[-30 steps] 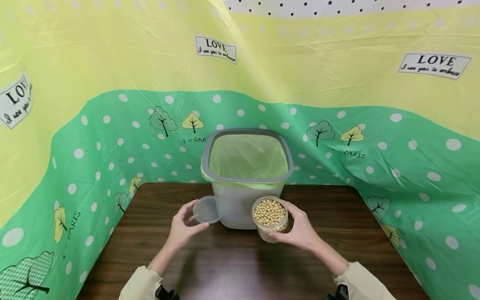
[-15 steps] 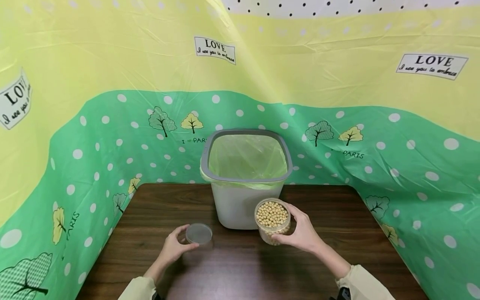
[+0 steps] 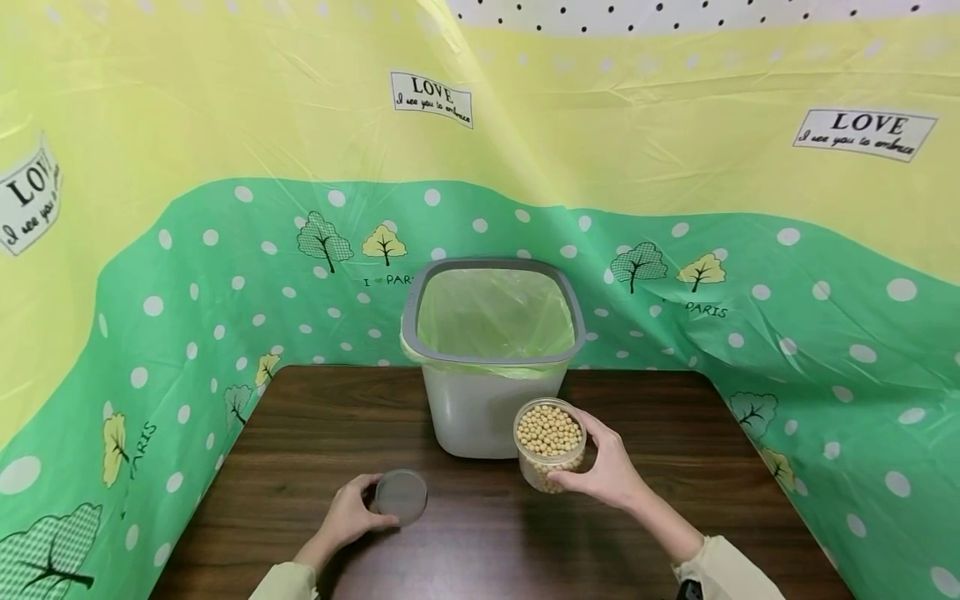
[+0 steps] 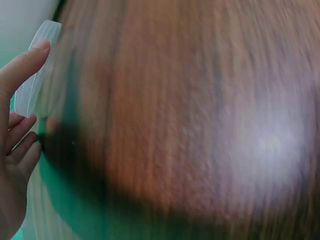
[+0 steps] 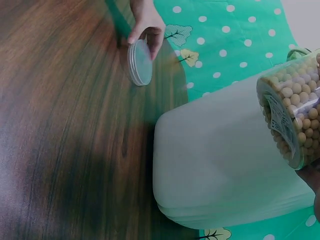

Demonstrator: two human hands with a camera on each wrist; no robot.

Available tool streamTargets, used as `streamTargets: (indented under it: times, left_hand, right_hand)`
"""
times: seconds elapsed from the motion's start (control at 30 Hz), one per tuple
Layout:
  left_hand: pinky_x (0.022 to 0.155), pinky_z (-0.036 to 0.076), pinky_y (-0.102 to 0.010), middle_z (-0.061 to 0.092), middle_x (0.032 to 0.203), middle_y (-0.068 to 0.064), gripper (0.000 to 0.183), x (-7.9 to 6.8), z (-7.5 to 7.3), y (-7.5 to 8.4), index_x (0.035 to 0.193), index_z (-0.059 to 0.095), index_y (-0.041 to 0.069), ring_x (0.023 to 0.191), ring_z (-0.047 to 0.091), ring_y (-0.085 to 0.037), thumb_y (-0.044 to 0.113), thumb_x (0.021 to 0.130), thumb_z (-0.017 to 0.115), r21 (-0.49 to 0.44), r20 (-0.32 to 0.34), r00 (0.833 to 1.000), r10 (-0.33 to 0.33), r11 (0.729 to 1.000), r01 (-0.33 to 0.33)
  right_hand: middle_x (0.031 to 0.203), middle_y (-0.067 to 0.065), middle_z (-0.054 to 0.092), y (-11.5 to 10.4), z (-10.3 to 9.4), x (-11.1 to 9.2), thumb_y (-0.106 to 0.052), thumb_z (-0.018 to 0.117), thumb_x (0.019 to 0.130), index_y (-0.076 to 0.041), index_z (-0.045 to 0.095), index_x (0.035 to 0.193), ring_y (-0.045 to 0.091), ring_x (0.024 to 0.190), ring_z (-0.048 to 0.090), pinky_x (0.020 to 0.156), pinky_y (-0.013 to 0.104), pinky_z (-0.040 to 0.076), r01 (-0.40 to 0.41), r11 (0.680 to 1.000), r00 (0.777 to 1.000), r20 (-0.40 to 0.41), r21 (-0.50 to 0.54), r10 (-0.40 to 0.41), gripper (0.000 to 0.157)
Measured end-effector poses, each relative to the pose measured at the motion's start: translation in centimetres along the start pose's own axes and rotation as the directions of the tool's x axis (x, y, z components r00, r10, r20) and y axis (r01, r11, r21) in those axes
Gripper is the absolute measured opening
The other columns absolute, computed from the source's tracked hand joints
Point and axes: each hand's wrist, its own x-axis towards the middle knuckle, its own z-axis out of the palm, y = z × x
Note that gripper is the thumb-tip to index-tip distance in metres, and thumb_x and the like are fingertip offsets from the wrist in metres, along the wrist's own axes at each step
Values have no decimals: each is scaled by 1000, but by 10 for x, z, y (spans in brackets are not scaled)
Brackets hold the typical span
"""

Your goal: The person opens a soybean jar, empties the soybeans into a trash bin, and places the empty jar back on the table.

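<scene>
Between its thumb and fingers my left hand (image 3: 349, 510) pinches a clear round lid (image 3: 402, 497), low over the left half of the table. The left wrist view shows the lid (image 4: 36, 70) nearly edge-on, with the thumb across it. My right hand (image 3: 611, 467) grips a clear jar (image 3: 551, 446) from its right side, in front of the bin. Round beige soybeans (image 3: 549, 429) fill this uncovered jar almost to the rim. Seen from the right wrist, the jar (image 5: 295, 110) has a printed label on its base, and only part of the hand shows.
A light grey bin (image 3: 487, 408) with a darker rim and a green liner bag (image 3: 495, 317) stands at the back middle of the dark wooden table (image 3: 322, 425). Behind and beside the table hangs a green and yellow printed sheet (image 3: 300, 142).
My left hand has moved the lid away from the bin, down toward the table and nearer to me. The right hand and jar have shifted slightly to the right.
</scene>
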Motion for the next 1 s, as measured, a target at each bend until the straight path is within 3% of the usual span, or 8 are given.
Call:
streamTargets:
  times: [0.17, 0.43, 0.8, 1.0]
  left_hand:
    - [81, 46, -43, 64, 101, -7, 74, -2, -1, -3, 106, 64, 0, 95, 59, -27, 39, 48, 87, 126, 3, 999, 42, 991, -42]
    - [83, 46, -44, 60, 107, -10, 77, -4, 2, -10, 108, 63, -2, 100, 56, -29, 39, 47, 87, 205, 16, 998, 62, 977, -64]
    - [87, 44, -45, 56, 113, -13, 83, 0, 2, -9, 113, 59, -4, 106, 52, -31, 39, 47, 87, 191, 52, 998, 37, 981, -46]
    - [90, 42, -47, 55, 115, -19, 92, 9, -16, -1, 120, 53, -8, 107, 52, -35, 38, 48, 86, 140, 84, 996, 40, 989, -52]
  right_hand:
    - [117, 21, 55, -4, -1, -1, -3, 81, 57, 8, 46, 125, 12, 108, 52, 87, 13, 39, -10, 1000, 1000, 1, 9, 10, 78]
    - [115, 20, 56, -1, -1, -4, 0, 81, 56, 9, 46, 124, 9, 106, 51, 85, 11, 39, -14, 999, 1000, -17, 34, 14, 77]
    - [112, 22, 56, 2, -2, -4, 2, 81, 53, 11, 47, 122, 8, 104, 51, 84, 9, 39, 17, 999, 1000, -25, 33, -16, 77]
    - [114, 20, 56, 1, -5, -5, 0, 82, 55, 9, 47, 124, 7, 104, 51, 83, 11, 41, -6, 1000, 1000, -10, 17, 7, 78]
